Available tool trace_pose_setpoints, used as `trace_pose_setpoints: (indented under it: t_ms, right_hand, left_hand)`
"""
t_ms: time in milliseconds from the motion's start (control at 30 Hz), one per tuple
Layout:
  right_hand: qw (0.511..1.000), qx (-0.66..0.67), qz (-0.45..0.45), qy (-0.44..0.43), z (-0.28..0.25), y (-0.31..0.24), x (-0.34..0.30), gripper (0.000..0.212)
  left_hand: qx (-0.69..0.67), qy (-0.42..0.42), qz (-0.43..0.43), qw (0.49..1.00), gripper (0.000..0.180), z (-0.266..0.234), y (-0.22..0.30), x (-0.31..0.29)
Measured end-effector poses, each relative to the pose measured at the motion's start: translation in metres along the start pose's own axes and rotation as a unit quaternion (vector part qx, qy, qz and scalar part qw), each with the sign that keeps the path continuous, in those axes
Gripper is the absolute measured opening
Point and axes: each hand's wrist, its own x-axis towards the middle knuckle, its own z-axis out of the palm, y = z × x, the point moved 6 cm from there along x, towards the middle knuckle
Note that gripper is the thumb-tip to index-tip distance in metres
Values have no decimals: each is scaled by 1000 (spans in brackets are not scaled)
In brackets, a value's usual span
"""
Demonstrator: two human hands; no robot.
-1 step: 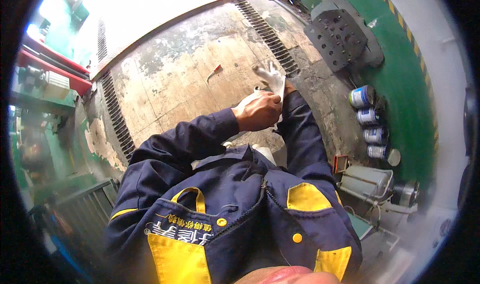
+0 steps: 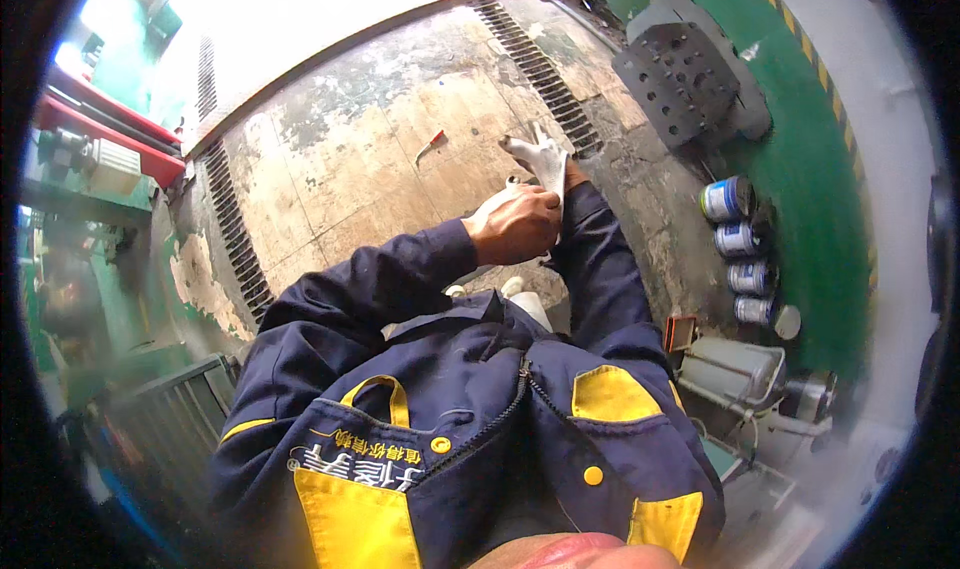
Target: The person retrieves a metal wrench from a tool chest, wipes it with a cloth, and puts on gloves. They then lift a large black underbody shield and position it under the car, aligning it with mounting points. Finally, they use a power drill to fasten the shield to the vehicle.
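My left hand [image 2: 515, 224] is bare and closed, its fingers pinching the cuff of a white glove [image 2: 557, 187] at my right wrist. That glove covers my right hand [image 2: 540, 157], which is held out palm forward with its fingers spread apart. The glove's fingertips look dirty. A small pale end [image 2: 513, 181] pokes up beside my left knuckles; I cannot make out what it is. Beyond both hands, a small tool with a red handle and a thin pale shaft [image 2: 430, 147] lies on the floor.
Slotted drain grates [image 2: 535, 74] run along both sides of the worn floor [image 2: 330, 189]. At right stand several cans [image 2: 725, 199], a dark perforated plate [image 2: 675, 84] and a grey machine [image 2: 730, 364]. A bright white platform [image 2: 320, 19] lies ahead; a red beam [image 2: 115, 144] is at left.
The gloved right hand has shifted very slightly left and its fingers have changed angle a little. My left hand keeps its hold on the cuff.
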Motion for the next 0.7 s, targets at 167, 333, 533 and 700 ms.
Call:
trace_pose_setpoints:
  t_ms: [167,333,533,700]
  right_hand:
    - [808,548,149,156,52,63,87,34]
    - [930,311,-33,-190,130,79,151,75]
    - [661,609,380,-220,209,170,197,66]
    - [690,454,467,-314,320,261,201,51]
  left_hand:
    - [53,-40,-93,993,12,2,-80,11]
    - [36,-33,-240,970,14,8,-172,9]
    - [-194,267,-632,701,36,-6,-277,-84]
    - [-588,503,-522,358,47,20,-339,-194]
